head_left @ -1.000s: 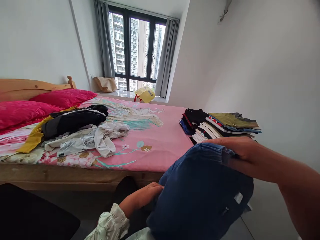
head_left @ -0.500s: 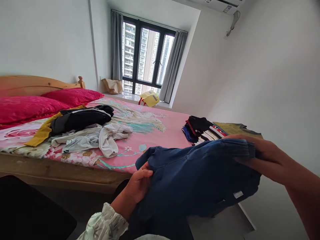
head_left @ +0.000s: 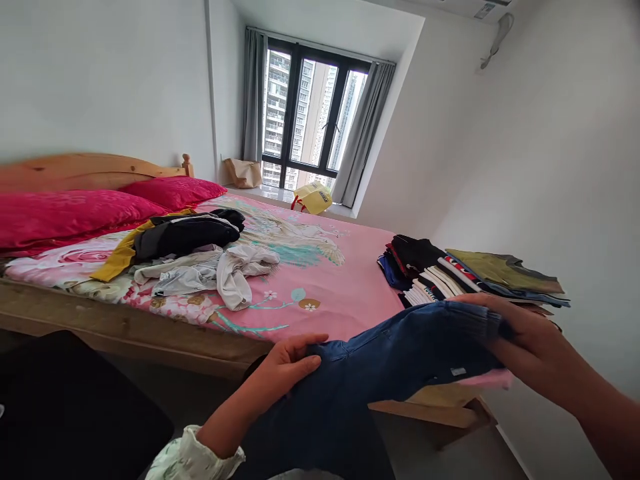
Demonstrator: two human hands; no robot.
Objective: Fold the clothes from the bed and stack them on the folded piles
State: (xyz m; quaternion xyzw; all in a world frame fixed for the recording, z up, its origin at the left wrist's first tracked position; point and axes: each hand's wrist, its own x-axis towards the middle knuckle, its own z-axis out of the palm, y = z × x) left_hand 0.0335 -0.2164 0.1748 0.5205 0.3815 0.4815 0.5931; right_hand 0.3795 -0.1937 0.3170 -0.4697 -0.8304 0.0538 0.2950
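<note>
A dark blue denim garment (head_left: 400, 347) is stretched between my two hands in front of the bed's near edge. My left hand (head_left: 287, 367) grips its left part, thumb on top and fingers partly behind the cloth. At the gathered, elastic-looking end on the right, my right hand (head_left: 525, 340) is closed round the fabric. A small white label (head_left: 458, 371) shows on the lower right of the garment. Its lower left part hangs down into shadow.
On the bed's pink floral sheet (head_left: 345, 293) lie a loose pile of grey and white clothes (head_left: 240, 273), a black garment (head_left: 187, 237) and folded stacks (head_left: 440, 277) at right. Red pillows (head_left: 75, 213) rest by the headboard. A black object (head_left: 75, 407) stands at lower left.
The denim garment has narrowed and its right part has swung up, uncovering the bed's corner. The view has shifted, showing more of the folded stacks. Both hands still hold the garment.
</note>
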